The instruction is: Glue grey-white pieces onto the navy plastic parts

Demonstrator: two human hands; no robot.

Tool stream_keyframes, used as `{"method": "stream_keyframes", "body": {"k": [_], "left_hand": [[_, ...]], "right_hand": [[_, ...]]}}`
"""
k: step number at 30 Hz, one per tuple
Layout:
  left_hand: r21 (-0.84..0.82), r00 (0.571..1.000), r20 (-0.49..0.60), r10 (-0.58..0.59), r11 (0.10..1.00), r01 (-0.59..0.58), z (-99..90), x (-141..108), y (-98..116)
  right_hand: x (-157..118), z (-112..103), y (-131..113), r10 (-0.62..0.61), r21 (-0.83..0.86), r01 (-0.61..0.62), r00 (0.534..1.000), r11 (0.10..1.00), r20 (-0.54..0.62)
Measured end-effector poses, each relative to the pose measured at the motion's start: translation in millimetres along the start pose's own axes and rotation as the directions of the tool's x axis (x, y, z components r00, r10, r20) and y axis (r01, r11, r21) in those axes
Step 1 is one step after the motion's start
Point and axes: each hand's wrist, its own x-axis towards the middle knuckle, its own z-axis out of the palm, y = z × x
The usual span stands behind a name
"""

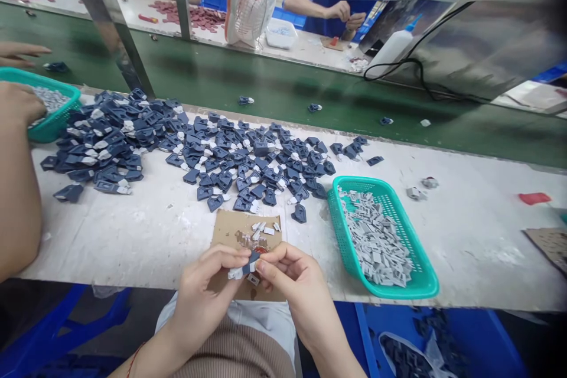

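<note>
One white bench (pixel 478 207) crosses the frame; heaped navy plastic parts (pixel 221 156) lie left and centre, a teal perforated basket (pixel 427 286) of grey pieces (pixel 376 242) right of centre. Bottom centre, over a cardboard sheet (pixel 225 227), left hand (pixel 206 283) and right hand (pixel 303 283) each close a fingertip grip on one white-ended navy part (pixel 253 260).

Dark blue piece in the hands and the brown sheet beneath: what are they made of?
Dark blue piece: possibly plastic or rubber, dull-looking, from its even colour; partly hidden.
Brown sheet: likely cardboard, matte, judging by its tan surface and soaked-looking stains.
</note>
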Motion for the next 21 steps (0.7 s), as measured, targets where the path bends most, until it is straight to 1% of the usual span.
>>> {"method": "stream_keyframes", "body": {"k": [2, 4, 7, 10, 13, 16, 21], "left_hand": [[-0.008, 1.0, -0.007, 0.004, 1.0, -0.004, 0.2, 0, 1], [-0.039, 0.999, -0.029, -0.021, 0.999, 0.02, 1.7, 1, 2], [-0.125, 0.992, -0.06, -0.112, 0.987, 0.104, 4.4, 5, 8], [-0.212, 0.983, -0.051, -0.177, 0.964, 0.163, 5.7, 11, 19], [-0.241, 0.984, -0.033, -0.177, 0.957, 0.164, 6.1, 16, 28], [-0.224, 0.986, -0.037, -0.163, 0.963, 0.151, 7.4, 18, 31], [-0.192, 0.991, -0.046, -0.127, 0.975, 0.116, 11.7, 19, 28]], "right_hand": [[-2, 1, 0, -0.01, -0.017, 0.01, 1.0, 1.0, 0.007], [-3, 2, 0, -0.052, -0.045, 0.053, 0.999, 0.998, 0.01], [-5, 6, -1, -0.111, -0.043, 0.113, 0.993, 0.993, 0.036], [-7, 9, -2, -0.156, -0.009, 0.157, 0.986, 0.988, 0.051], [-8, 13, -4, -0.177, -0.055, 0.183, 0.979, 0.982, 0.097], [-9, 18, -8, -0.174, -0.095, 0.189, 0.974, 0.977, 0.144], [-9, 22, -10, -0.241, -0.154, 0.248, 0.968, 0.956, 0.064]]}}
